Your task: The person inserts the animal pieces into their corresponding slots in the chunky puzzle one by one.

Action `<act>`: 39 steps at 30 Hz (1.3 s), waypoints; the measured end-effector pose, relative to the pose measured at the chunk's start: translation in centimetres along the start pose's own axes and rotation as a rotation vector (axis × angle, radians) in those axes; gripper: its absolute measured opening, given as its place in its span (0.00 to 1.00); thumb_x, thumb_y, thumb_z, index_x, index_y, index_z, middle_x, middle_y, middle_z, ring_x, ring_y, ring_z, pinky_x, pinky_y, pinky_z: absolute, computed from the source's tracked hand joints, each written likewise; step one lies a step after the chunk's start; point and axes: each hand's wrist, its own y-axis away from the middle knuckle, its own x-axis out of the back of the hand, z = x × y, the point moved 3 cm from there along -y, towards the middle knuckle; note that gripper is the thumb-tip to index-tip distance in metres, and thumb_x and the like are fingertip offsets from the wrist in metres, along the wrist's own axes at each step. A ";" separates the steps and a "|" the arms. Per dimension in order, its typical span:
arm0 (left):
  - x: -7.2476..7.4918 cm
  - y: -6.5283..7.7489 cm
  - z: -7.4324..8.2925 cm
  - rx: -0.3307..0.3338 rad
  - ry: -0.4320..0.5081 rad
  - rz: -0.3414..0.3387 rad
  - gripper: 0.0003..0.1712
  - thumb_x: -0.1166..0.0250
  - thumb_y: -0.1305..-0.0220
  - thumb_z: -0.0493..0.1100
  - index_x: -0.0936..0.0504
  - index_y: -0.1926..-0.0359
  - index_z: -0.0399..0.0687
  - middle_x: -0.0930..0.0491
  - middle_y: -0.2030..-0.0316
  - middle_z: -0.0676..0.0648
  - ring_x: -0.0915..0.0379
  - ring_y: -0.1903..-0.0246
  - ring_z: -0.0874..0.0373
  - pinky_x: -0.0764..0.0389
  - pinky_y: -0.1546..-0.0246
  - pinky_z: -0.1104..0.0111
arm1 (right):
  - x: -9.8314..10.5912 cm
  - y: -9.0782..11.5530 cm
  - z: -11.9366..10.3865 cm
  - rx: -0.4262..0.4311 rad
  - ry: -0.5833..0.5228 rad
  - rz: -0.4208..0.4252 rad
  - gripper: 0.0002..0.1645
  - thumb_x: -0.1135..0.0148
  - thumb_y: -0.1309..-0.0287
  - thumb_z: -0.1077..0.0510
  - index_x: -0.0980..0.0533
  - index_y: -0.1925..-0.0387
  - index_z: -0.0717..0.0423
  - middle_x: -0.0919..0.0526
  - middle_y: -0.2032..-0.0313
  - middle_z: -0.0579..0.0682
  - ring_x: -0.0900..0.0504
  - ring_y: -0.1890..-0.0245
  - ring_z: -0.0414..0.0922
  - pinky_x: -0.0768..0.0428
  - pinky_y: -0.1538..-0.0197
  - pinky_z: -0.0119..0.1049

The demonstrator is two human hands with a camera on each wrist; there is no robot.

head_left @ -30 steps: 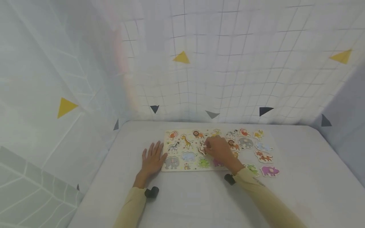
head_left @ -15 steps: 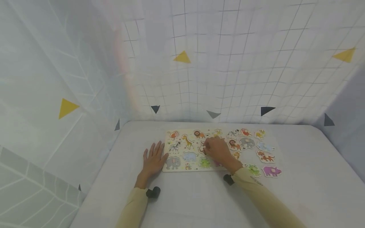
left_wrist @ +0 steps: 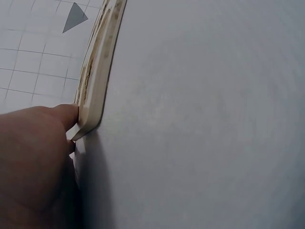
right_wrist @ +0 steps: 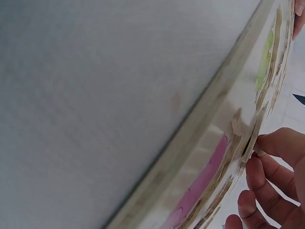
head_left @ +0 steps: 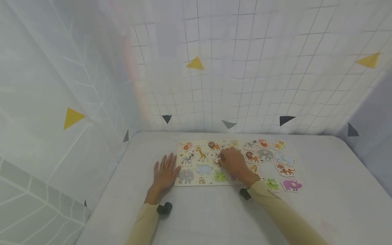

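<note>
A pale wooden puzzle board [head_left: 193, 184] printed with animals lies on the table. My left hand [head_left: 164, 174] rests palm down with spread fingers at the board's left side; in the left wrist view its thumb [left_wrist: 66, 114] touches the board's corner. Over the middle right of the board, my right hand [head_left: 237, 165] pinches a small brown animal puzzle piece [head_left: 216, 161] between thumb and fingertips. The right wrist view shows this piece [right_wrist: 252, 136] edge-on, tilted close over the board. The hand hides part of the piece and the board's right side.
Several loose animal pieces lie right of the board, among them an elephant [head_left: 265, 154], a lion [head_left: 252, 157], a frog [head_left: 272, 184] and a purple hippo [head_left: 292, 185]. A gridded white curtain [head_left: 220, 85] hangs behind the table [head_left: 202, 217].
The brown animal piece has shifted slightly under my right fingers, over the same part of the board. My left hand stays in place beside the board.
</note>
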 end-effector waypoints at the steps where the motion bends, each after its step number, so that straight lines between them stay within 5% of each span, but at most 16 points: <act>1: 0.1 0.1 0.1 -0.004 0.002 0.007 0.40 0.59 0.21 0.62 0.52 0.17 0.51 0.59 0.15 0.47 0.70 0.16 0.42 0.71 0.18 0.39 | -0.1 0.0 0.0 0.002 0.000 0.000 0.07 0.26 0.43 0.58 0.16 0.66 0.56 0.15 0.73 0.49 0.24 0.69 0.46 0.23 0.65 0.40; 17: -0.1 -0.1 0.3 -0.002 -0.014 0.020 0.40 0.60 0.21 0.63 0.52 0.17 0.52 0.59 0.15 0.47 0.69 0.16 0.43 0.70 0.18 0.39 | -0.4 0.4 0.8 -0.019 -0.035 -0.004 0.07 0.29 0.39 0.57 0.16 0.62 0.56 0.13 0.67 0.51 0.20 0.65 0.48 0.18 0.59 0.45; 33: -0.3 -0.1 -0.2 -0.009 -0.019 0.019 0.40 0.60 0.21 0.65 0.54 0.17 0.54 0.60 0.15 0.49 0.71 0.16 0.43 0.70 0.18 0.39 | 1.0 1.6 4.8 -0.042 0.045 0.047 0.05 0.35 0.38 0.61 0.16 0.63 0.58 0.11 0.62 0.57 0.19 0.60 0.55 0.18 0.55 0.50; 39: -0.4 -0.1 -0.2 -0.013 -0.027 0.023 0.41 0.61 0.21 0.65 0.53 0.17 0.54 0.60 0.15 0.49 0.70 0.16 0.43 0.70 0.18 0.39 | 2.3 2.3 6.3 -0.133 0.047 0.044 0.09 0.39 0.35 0.62 0.17 0.57 0.61 0.13 0.56 0.61 0.21 0.54 0.58 0.20 0.47 0.55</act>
